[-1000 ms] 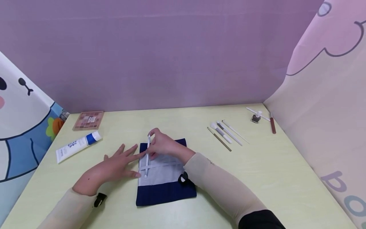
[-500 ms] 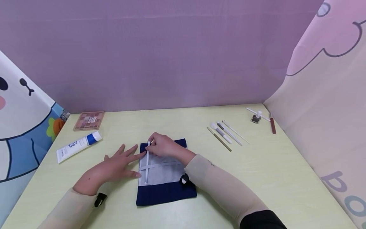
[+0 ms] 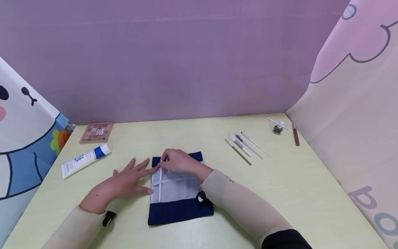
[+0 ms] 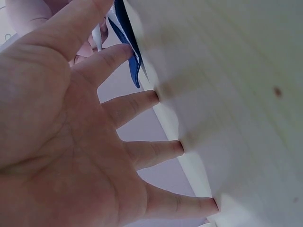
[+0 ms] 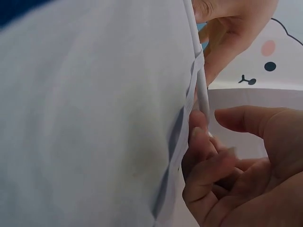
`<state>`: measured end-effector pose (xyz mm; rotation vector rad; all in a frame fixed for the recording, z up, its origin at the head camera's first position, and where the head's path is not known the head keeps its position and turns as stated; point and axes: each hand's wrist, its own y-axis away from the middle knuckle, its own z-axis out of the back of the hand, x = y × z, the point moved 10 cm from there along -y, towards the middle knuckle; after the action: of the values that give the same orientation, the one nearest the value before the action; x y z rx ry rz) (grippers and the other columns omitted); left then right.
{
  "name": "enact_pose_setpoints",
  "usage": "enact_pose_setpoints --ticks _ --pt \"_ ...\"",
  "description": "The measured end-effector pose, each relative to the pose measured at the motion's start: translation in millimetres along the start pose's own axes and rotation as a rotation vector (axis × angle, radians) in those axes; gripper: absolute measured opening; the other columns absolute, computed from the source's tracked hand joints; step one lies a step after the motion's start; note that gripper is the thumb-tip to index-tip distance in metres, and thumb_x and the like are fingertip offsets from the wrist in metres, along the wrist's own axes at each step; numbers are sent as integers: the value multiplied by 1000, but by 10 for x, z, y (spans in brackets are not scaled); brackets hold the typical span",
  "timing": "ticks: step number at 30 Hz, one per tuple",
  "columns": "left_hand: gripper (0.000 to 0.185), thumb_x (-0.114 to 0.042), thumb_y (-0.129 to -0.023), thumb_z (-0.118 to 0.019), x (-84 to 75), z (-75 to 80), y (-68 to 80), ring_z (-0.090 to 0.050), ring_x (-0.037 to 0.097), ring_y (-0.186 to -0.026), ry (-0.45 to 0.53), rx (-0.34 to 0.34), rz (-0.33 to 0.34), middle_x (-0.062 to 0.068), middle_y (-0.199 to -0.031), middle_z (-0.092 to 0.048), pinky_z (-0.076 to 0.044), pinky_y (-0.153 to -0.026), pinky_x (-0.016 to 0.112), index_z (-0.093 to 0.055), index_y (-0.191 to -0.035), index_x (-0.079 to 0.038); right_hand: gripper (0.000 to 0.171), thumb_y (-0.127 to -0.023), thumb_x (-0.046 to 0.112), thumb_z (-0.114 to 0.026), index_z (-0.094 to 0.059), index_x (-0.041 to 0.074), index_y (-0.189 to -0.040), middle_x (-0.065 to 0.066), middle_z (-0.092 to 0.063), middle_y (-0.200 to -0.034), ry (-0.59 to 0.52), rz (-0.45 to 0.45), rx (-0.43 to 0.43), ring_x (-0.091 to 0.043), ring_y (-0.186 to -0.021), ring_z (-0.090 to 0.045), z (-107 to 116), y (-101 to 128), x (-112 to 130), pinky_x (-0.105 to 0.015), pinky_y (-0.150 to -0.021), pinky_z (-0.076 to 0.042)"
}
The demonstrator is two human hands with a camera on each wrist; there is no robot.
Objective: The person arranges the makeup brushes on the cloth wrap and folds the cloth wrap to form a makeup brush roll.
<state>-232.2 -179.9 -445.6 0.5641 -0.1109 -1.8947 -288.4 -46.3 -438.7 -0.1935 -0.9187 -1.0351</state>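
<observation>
A navy and pale grey cloth roll (image 3: 180, 211) lies spread on the table, with a thin elastic band (image 3: 177, 180) across its grey part. Under that band, near the left edge, runs a slim white stick (image 3: 160, 188); its bottom end meets the navy flap. My right hand (image 3: 178, 162) holds its top end with curled fingers; in the right wrist view the thumb stands slightly apart from the stick (image 5: 201, 90). My left hand (image 3: 129, 180) has its fingers spread straight, with index fingertip and thumb at the cloth's left edge. Its other fingertips touch the table in the left wrist view.
Several slim brushes (image 3: 248, 145) lie right of the cloth. Farther right are a small dark bottle (image 3: 277, 129), a white stick (image 3: 272, 120) and a brown-handled tool (image 3: 296, 136). A white tube (image 3: 82, 161) and a palette (image 3: 97, 132) lie at left.
The white stick has slid down under the band, toward the navy flap. My right hand has moved slightly down with it, while my left hand has stayed in place.
</observation>
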Motion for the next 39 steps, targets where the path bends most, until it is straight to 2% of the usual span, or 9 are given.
enact_pose_setpoints --ticks 6,11,20,27,31,33,39 --pt "88 -66 -87 -78 5 -1 -1 -9 68 -158 -2 0 7 18 -179 -24 -15 -98 102 -47 -163 -33 19 -108 30 -62 -76 19 -104 5 -76 -87 67 24 91 -12 -72 -62 -109 0 14 -25 -66 -49" --pt "88 -66 -87 -77 4 3 1 -9 68 -158 -1 -2 4 18 -179 -24 -15 -99 102 -47 -163 -32 23 -110 32 -60 -78 20 -104 5 -75 -84 91 33 103 -12 -71 -62 -120 15 32 -25 -66 -49" --pt "88 -66 -87 -77 12 -6 -2 -9 69 -158 3 -4 5 18 -178 -24 -14 -98 102 -46 -163 -35 25 -110 33 -58 -77 19 -118 5 -78 -88 95 23 98 -10 -77 -66 -66 44 13 -26 -72 -51" --pt "88 -66 -87 -77 0 7 4 -11 70 -157 -6 -15 -5 19 -178 -25 -17 -97 102 -46 -163 -33 27 -110 39 -59 -72 20 -125 3 -79 -93 62 25 50 -10 -84 -69 130 94 -16 -28 -78 -53" --pt "88 -66 -87 -77 -5 7 6 -11 70 -157 -6 -10 -1 19 -178 -25 -16 -97 102 -46 -163 -33 30 -110 39 -59 -70 18 -129 -3 -80 -98 21 33 15 -20 -87 -74 296 147 -42 -29 -74 -55" --pt "88 -66 -87 -77 -9 7 6 -10 70 -157 -6 -9 1 19 -178 -25 -15 -97 102 -46 -163 -33 30 -110 38 -59 -70 18 -129 -7 -80 -101 -8 39 -3 -26 -90 -76 384 177 -64 -31 -73 -58" --pt "88 -65 -88 -77 -10 -2 7 -10 69 -157 -1 -8 0 19 -178 -25 -15 -99 102 -45 -163 -33 31 -111 37 -57 -69 16 -132 -16 -79 -110 -102 42 -57 -39 -98 -76 676 287 -174 -47 -83 -63"
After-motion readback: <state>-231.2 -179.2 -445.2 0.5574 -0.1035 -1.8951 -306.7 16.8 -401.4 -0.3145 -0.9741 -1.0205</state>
